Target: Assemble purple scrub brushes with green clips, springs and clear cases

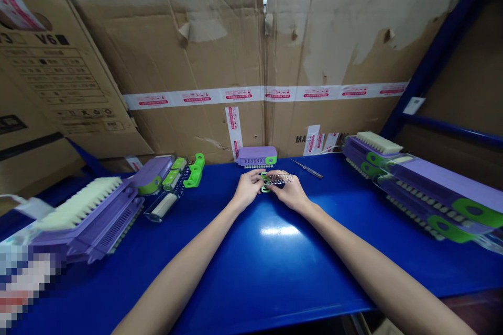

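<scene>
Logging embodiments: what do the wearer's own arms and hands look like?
Human. Left forearm and right forearm are bare to the picture's edge, no sleeves showing. No watch, cable or marking visible. Left hand and right hand are ungloved; can't tell about rings.

Brown, partly torn cardboard panels point(212, 60) form the rear wall, crossed by white, red-printed adhesive tape point(291, 93). A blue metal post point(436, 52) borders the right. The glossy blue tabletop point(267, 277) reflects white light point(280, 231).

Cardboard backing point(188, 55) w/ white tape point(218, 95) (red print), 1 "V6" carton point(74, 76) L, blue post point(439, 52) R.
</scene>
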